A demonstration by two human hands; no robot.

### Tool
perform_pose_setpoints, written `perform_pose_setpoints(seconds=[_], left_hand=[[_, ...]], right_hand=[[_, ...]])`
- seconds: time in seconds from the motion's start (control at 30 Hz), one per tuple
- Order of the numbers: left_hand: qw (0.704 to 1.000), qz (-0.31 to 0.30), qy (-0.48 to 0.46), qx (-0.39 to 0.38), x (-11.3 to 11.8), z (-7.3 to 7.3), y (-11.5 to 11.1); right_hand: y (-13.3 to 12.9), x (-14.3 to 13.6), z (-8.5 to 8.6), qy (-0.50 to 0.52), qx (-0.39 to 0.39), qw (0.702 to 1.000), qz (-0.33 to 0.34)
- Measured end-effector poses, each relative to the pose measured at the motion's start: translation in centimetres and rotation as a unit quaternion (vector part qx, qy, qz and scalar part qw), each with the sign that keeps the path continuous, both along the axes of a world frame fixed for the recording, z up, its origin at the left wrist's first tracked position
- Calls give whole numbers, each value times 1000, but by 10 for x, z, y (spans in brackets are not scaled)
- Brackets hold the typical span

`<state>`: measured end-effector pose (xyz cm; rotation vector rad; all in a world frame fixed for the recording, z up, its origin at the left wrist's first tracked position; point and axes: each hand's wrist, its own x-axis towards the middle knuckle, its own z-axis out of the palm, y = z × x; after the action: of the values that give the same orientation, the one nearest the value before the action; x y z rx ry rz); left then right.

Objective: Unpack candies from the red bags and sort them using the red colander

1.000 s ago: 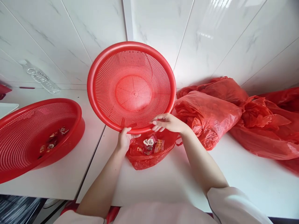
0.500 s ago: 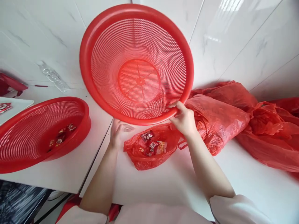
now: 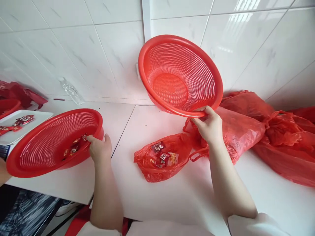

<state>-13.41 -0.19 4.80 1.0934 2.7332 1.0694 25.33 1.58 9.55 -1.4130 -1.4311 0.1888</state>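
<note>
My right hand (image 3: pixel 209 126) grips the near rim of an empty red mesh basket (image 3: pixel 172 87), raised and tilted above the table by the wall. My left hand (image 3: pixel 100 149) is at the right rim of a second red basket (image 3: pixel 57 137), its fingers hooked over the edge and its thumb apart on the outer side. Several small dark-red wrapped packets (image 3: pixel 75 146) lie inside that basket. Between my arms, an open red plastic bag (image 3: pixel 147 175) rests on the table, with several small packets (image 3: pixel 163 157) in it, one of them orange and white.
Full red plastic bags (image 3: pixel 241 126) are piled on the right against the tiled wall (image 3: pixel 118 55). On the left are a white tray (image 3: pixel 40 116) with red packets and a clear plastic bottle (image 3: pixel 71 91). Another person's hand (image 3: pixel 3 172) shows at the left edge, near the second basket.
The raised basket has moved right and lower, now held by my right hand alone. My left hand has gone left from beneath it to the second basket's rim.
</note>
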Motion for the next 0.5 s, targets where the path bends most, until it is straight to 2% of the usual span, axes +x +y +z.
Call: perform_pose_setpoints(seconds=[0.13, 0.33, 0.5], left_hand=[[995, -60, -18, 78, 11, -4, 2], [970, -188, -8, 155, 41, -12, 6], [950, -256, 7, 179, 61, -23, 15]], right_hand=[[-3, -1, 2, 19, -7, 1000, 5], [-8, -5, 7, 13, 10, 1000, 25], [-16, -11, 13, -6, 10, 992, 124]])
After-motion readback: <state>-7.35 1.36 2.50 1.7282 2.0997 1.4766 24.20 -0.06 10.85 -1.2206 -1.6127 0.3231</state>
